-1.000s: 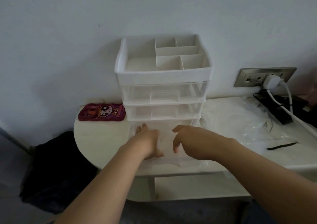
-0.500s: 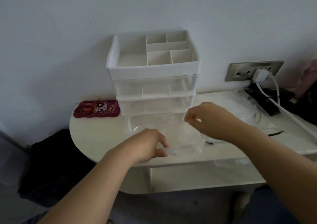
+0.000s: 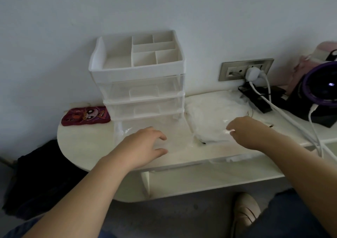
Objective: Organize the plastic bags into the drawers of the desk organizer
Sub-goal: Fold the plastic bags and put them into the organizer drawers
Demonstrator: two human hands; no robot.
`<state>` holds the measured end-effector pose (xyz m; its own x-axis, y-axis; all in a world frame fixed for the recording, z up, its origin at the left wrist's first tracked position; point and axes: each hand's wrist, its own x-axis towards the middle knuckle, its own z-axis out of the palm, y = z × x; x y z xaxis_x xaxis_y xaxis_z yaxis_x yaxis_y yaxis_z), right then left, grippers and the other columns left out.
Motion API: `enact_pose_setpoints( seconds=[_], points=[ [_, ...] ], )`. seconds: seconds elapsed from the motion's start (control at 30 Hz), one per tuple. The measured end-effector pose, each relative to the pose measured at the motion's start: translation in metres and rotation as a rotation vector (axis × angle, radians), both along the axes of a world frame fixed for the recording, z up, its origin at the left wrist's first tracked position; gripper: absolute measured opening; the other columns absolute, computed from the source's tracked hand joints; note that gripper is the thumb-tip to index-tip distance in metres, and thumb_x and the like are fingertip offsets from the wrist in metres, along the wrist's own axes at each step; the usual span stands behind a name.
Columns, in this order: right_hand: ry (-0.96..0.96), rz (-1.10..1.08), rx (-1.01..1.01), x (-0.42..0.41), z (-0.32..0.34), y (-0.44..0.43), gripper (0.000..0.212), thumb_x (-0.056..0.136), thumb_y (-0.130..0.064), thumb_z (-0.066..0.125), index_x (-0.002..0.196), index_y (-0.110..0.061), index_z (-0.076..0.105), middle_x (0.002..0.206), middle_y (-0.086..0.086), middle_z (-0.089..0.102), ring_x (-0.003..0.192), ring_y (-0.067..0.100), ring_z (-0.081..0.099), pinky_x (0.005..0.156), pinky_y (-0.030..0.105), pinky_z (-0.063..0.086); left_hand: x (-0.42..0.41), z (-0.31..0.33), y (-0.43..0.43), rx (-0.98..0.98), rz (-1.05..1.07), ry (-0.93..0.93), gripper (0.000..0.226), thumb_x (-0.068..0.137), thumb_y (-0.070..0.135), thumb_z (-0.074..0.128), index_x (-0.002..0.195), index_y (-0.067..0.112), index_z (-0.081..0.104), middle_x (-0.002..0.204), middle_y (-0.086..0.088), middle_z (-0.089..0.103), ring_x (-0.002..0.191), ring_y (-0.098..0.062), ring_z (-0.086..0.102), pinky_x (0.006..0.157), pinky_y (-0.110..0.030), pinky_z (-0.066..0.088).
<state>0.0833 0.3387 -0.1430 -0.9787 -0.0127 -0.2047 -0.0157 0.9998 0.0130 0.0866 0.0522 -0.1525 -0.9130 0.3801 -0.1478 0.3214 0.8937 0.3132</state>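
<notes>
One drawer [image 3: 119, 130], the bottom one of the desk organizer [image 3: 138, 71], stands pulled out on the table [image 3: 82, 142], likely so your left hand [image 3: 144, 146], loosely spread over it, can steady it while your right hand [image 3: 249, 132] curls onto the plastic bags [image 3: 213, 113] heaped just beside, grip unclear.

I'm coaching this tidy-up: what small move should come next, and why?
Probably pinch a bag off the pile of bags with the right hand and lift it: the bottom drawer stands pulled out beside it, the left hand over it.
</notes>
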Motion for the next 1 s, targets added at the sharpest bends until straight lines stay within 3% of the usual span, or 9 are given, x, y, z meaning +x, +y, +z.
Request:
enact_pose_setpoints(
  seconds=[0.13,0.23,0.3,0.47,0.6,0.7,0.87,1.0],
  points=[
    [0.150,-0.036,-0.028,-0.013,-0.014,0.003,0.028,0.097,-0.021,0.042,0.120,-0.015,0.058,0.123,0.006,0.058,0.113,0.024,0.053,0.090,0.034,0.047,0.004,0.000,0.011,0.047,-0.041,0.123,0.035,0.091,0.045,0.053,0.124,0.036,0.054,0.129,0.021,0.047,0.111,-0.010,0.053,0.095,-0.029,0.042],
    [0.080,0.036,-0.071,-0.020,-0.032,0.004,0.047,0.099,-0.028,0.039,0.144,-0.017,0.033,0.150,0.006,0.032,0.136,0.023,0.030,0.106,0.039,0.034,0.004,-0.001,0.015,0.062,-0.066,0.142,0.031,0.093,0.040,0.053,0.123,0.035,0.055,0.127,0.021,0.048,0.109,-0.009,0.054,0.095,-0.030,0.043],
    [0.010,0.082,-0.111,-0.023,-0.041,0.002,0.052,0.098,-0.029,0.040,0.147,-0.018,0.027,0.154,0.004,0.026,0.140,0.021,0.025,0.111,0.038,0.028,0.003,-0.002,0.015,0.062,-0.067,0.141,0.031,0.093,0.038,0.052,0.124,0.034,0.055,0.126,0.021,0.049,0.107,-0.009,0.056,0.095,-0.031,0.043],
    [0.157,0.090,-0.048,-0.025,-0.039,-0.002,0.034,0.093,-0.029,0.047,0.126,-0.024,0.056,0.125,0.001,0.060,0.115,0.021,0.054,0.096,0.033,0.040,0.000,-0.004,0.012,0.069,-0.052,0.147,0.030,0.093,0.037,0.052,0.124,0.034,0.055,0.127,0.021,0.049,0.106,-0.008,0.056,0.095,-0.030,0.044],
    [0.219,0.067,0.006,-0.024,-0.034,-0.004,0.027,0.094,-0.028,0.045,0.108,-0.021,0.067,0.110,0.003,0.066,0.102,0.025,0.059,0.081,0.030,0.044,-0.001,-0.004,0.011,0.073,-0.052,0.146,0.031,0.093,0.038,0.052,0.124,0.035,0.055,0.127,0.021,0.049,0.108,-0.008,0.055,0.095,-0.030,0.044],
    [0.214,0.079,-0.004,-0.023,-0.031,-0.005,0.033,0.098,-0.031,0.040,0.095,-0.016,0.069,0.097,0.005,0.067,0.090,0.026,0.061,0.068,0.028,0.041,-0.001,-0.003,0.011,0.067,-0.055,0.146,0.031,0.093,0.039,0.051,0.124,0.035,0.054,0.126,0.022,0.049,0.108,-0.008,0.055,0.094,-0.030,0.044],
    [0.202,0.046,-0.080,-0.014,-0.020,-0.004,0.030,0.098,-0.028,0.042,0.098,-0.017,0.070,0.099,0.004,0.067,0.089,0.025,0.062,0.074,0.033,0.052,0.000,-0.001,0.009,0.082,-0.053,0.161,0.030,0.093,0.040,0.051,0.123,0.036,0.055,0.126,0.023,0.049,0.109,-0.006,0.055,0.093,-0.027,0.043],
    [0.213,0.055,-0.225,-0.003,0.005,-0.008,0.021,0.087,-0.023,0.052,0.082,-0.012,0.070,0.082,0.004,0.068,0.077,0.019,0.062,0.065,0.029,0.051,0.001,0.002,0.009,0.127,-0.060,0.205,0.028,0.093,0.037,0.051,0.121,0.034,0.057,0.122,0.022,0.051,0.108,-0.004,0.054,0.093,-0.027,0.044]
  ],
)
